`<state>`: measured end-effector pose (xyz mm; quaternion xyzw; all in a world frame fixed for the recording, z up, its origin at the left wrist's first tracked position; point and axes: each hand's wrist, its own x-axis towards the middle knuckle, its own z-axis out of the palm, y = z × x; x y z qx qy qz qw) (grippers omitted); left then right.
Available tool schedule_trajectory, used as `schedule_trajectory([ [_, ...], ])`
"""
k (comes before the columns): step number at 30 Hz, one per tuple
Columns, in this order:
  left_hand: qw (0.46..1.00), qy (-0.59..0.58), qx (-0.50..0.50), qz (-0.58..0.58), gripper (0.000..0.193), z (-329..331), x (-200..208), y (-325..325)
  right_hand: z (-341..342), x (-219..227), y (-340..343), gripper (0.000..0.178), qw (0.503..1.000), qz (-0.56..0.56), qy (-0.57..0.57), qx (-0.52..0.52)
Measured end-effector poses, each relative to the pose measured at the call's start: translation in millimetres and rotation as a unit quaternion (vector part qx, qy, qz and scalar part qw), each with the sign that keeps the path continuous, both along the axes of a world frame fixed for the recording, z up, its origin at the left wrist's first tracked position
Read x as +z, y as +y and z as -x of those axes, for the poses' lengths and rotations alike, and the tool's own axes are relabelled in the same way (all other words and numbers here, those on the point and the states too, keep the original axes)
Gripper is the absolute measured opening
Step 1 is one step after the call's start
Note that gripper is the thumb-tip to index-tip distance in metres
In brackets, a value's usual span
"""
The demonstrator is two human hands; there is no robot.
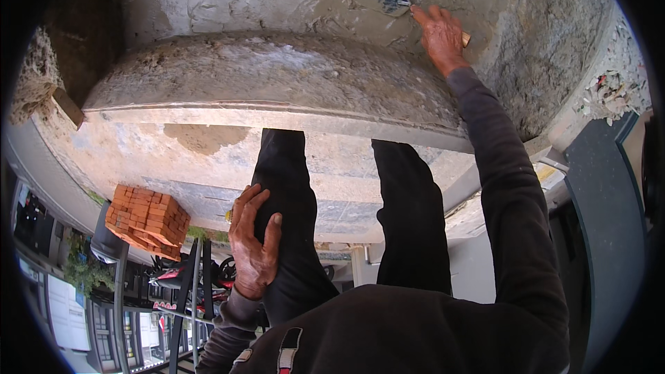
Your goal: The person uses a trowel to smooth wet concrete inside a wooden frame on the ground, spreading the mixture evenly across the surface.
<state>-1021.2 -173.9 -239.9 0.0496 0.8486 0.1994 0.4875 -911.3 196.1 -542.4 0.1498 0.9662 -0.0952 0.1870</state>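
My right hand [443, 38] is closed round the handle of a pointed trowel [388, 0]. The dark, mortar-smeared blade lies on wet grey mortar [329, 10] near the top of the view, and the handle's wooden end sticks out beyond my palm. Down on the left, my left hand [253, 242] rests against my dark trouser leg with its fingers stretched out and nothing in it. Wet mortar spreads across the upper part, smoother and paler towards the left.
A long rough ledge with a wooden board edge [277, 116] runs between my legs and the mortar. Stacked red bricks [147, 218] stand at the lower left, near a parked motorcycle [173, 275]. Rubble [613, 93] lies at the right, above a grey panel [606, 221].
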Motion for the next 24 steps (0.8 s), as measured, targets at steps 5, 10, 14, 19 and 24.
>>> schedule_trajectory([
  [5,1.000,0.002,-0.009,-0.003,0.036,0.0,-1.3,-0.7,-5.2,-6.8,5.3,0.052,0.998,0.046,0.037,-0.014],
  [10,1.000,0.004,-0.008,-0.001,0.036,-0.3,-1.0,-0.5,-8.1,-1.0,2.9,0.050,0.998,0.053,0.033,-0.031],
  [14,1.000,0.003,-0.011,0.005,0.036,-0.6,-0.7,0.0,-2.1,-2.5,-4.2,0.052,0.997,0.064,0.025,-0.042],
  [19,1.000,0.000,-0.013,0.002,0.036,0.1,-1.5,1.3,-3.5,-23.5,0.8,0.053,0.997,0.077,0.025,0.015],
  [24,1.000,-0.004,-0.004,0.002,0.036,0.5,-0.2,1.0,16.6,-14.6,-6.9,0.052,0.994,0.079,-0.072,0.005],
])
